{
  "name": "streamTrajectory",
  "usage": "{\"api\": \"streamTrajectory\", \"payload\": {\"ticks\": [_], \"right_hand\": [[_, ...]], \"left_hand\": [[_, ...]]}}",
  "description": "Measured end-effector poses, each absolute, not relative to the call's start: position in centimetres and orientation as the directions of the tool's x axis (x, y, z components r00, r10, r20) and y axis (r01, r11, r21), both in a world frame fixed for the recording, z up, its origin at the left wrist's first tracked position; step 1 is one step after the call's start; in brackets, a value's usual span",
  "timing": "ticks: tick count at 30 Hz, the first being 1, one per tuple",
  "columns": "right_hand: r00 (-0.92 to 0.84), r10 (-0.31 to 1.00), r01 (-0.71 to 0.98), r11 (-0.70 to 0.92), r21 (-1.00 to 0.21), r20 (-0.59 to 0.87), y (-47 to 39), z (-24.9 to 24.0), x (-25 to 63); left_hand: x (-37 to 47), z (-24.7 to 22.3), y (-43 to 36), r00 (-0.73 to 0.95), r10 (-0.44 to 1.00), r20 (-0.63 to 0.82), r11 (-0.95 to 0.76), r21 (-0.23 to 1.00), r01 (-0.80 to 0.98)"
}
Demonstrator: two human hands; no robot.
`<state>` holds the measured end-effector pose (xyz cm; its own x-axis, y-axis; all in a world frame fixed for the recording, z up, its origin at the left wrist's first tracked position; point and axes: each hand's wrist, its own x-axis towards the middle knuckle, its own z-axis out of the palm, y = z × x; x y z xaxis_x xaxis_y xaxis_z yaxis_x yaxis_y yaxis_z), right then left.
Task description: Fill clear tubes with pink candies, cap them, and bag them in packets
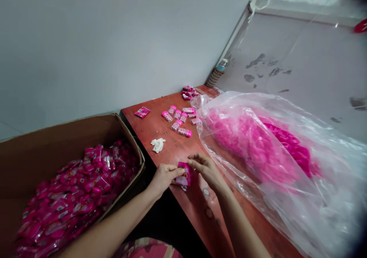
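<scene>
Pinching a pink packet (pixel 185 179) in our left hand (pixel 164 177), we half-curl our right hand (pixel 207 170) beside it, grip unclear.

Small magenta packet (pixel 185 179) held over the left edge of the table (pixel 179 149)

The packet is soft, glossy and roughly rectangular, standing nearly upright with a slight tilt. Its printed face shows a patch of paler pink-lilac low down and a small dark and yellow mark, partly covered by a thumb. The print is too small to read. It is pinched at its left side, about midway along the table's visible left edge; whether it is sealed cannot be told.
</scene>
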<state>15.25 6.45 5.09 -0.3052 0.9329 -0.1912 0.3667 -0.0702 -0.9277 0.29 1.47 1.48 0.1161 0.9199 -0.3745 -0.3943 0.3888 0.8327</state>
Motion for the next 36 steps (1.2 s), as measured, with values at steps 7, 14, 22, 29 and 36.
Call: {"api": "streamTrajectory", "payload": {"ticks": [7,14,22,29,36], "right_hand": [[-0.102,0.993,0.884,0.119,-0.452,0.063,14.8,5.4,10.0],[-0.451,0.890,0.829,0.447,-0.337,0.071,15.9,1.5,11.2],[-0.148,0.958,0.873,0.244,-0.423,0.247,11.1,1.4,16.2],[-0.066,0.998,0.968,0.063,-0.243,-0.001,9.4,2.9,12.9],[-0.144,0.989,0.498,0.035,-0.867,-0.042,3.7,3.8,13.2]], "left_hand": [[0.0,1.0,1.4,-0.054,0.898,-0.436,0.369,0.815,-0.447],[-1.4,2.1,1.7,-0.062,0.851,-0.521,0.320,0.609,-0.726],[-1.3,2.2,2.6,-0.066,0.789,-0.611,0.265,0.434,-0.861],[-1.4,2.5,2.3,-0.154,0.765,-0.626,0.169,0.425,-0.889],[-1.0,2.6,2.5,-0.155,0.753,-0.640,0.138,0.385,-0.913]]}}
